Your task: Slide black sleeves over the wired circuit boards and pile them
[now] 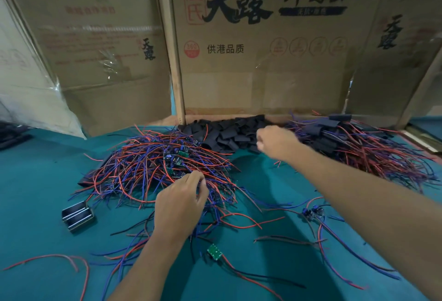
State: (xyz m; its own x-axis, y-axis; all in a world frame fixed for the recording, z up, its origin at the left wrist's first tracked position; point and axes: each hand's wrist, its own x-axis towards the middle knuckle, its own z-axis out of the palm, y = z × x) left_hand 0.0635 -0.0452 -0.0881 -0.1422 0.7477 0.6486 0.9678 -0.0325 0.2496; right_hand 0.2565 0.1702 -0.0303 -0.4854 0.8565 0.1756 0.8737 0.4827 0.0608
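- The left hand (181, 202) is held palm down over the near side of a tangled heap of wired circuit boards (162, 164), which lies left of centre on the teal desk (35, 181); its fingers are curled into the red and blue wires, and a few strands are pinched between them.
- The right hand (275, 140) is stretched to the far edge of the desk, where the pile of black sleeves (224, 133) is reached; its fingers are curled, but what is grasped, if anything, cannot be told, since the fingertips are hidden by the back of the hand.
- A pile of sleeved boards (346, 138), with wires trailing out, is heaped toward the far right corner of the desk, just beside the loose sleeves.
- A single green board (214, 251) with its wires is seen near the front edge, between the two forearms.
- Another bare wired board (312, 213) lies under the right forearm.
- A small black metal part (77, 215) is set on the left side of the desk, near the heap.
- Printed cardboard boxes (263, 44) are stood along the far edge.
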